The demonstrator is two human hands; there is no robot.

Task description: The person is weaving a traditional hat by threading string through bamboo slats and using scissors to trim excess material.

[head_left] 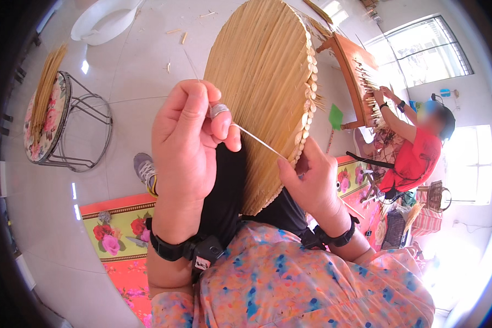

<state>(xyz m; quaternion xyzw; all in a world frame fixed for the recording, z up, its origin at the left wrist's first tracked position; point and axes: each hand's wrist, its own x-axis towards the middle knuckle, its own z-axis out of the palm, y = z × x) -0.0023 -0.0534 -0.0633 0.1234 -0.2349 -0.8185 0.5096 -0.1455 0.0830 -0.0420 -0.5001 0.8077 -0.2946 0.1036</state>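
A large oval panel of flat straw stalks (257, 82) stands tilted over my lap, with a braided rim (310, 87) along its right side. My left hand (188, 131) is raised left of the panel, fingers pinched around what looks like a thin needle (191, 64), whose tip points up and away. A silvery ring-like thimble (220, 111) sits on one finger. From this hand a taut pale thread (257, 140) slants down to the rim. There my right hand (311, 177) grips the panel's edge, thumb in front beside the thread and fingers partly hidden behind.
At left stands a round flowered stool (52, 117) bearing a bundle of straw stalks (46, 93). A white basin (105, 22) lies far left. To the right, a person in red (415, 158) handles stalks at a wooden table (347, 65). Flowered mats (117, 235) cover part of the floor.
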